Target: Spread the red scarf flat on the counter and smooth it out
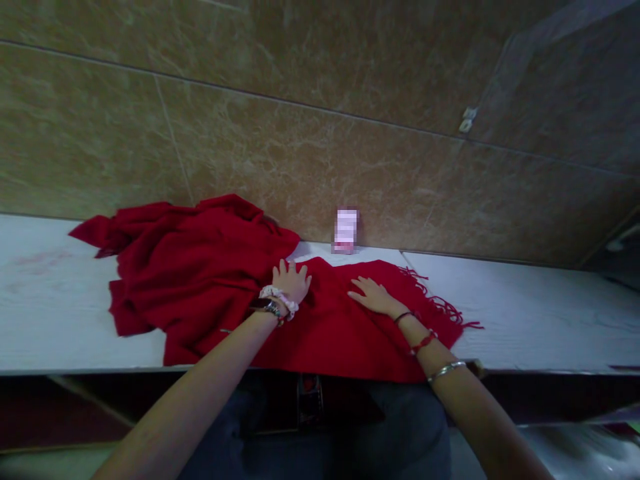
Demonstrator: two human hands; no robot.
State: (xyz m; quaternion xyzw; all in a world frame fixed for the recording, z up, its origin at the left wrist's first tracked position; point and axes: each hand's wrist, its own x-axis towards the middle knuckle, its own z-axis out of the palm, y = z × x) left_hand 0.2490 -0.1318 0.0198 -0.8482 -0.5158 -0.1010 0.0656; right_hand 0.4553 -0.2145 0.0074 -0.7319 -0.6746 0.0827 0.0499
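A red fringed scarf (200,280) lies on a white table (525,313), bunched up at the left and spread flat in front of me. My left hand (291,280) rests on the cloth with its fingers spread, where the bunched part meets the flat part. My right hand (373,295) lies flat and open on the smooth part, fingers pointing left. The scarf's fringe (443,303) trails off to the right of that hand. Both wrists wear bracelets.
A small pink-and-white object (345,231), blurred, stands at the back of the table against a brown marble-tiled wall (320,133). The table's front edge runs just below the scarf. Bare white tabletop stretches to both sides.
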